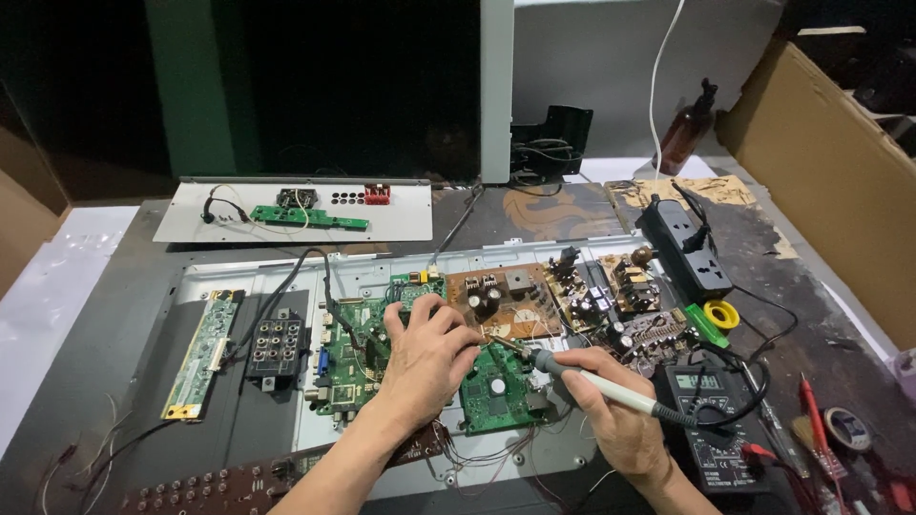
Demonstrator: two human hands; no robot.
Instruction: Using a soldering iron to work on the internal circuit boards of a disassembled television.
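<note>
At frame centre, left hand (426, 358) presses fingers down on green circuit board (496, 389); right hand (615, 410) grips soldering iron (582, 377), tip just beside left fingertips.

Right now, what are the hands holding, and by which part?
The right hand grips a soldering iron around its handle. The left hand holds nothing, resting fingers on the green circuit board.

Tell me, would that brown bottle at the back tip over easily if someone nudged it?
Probably yes. The brown bottle is tall and narrow with a pump top, so it looks top-heavy. It stands at the bench edge beside a white cable, which could snag it. How full it is cannot be seen.
</note>
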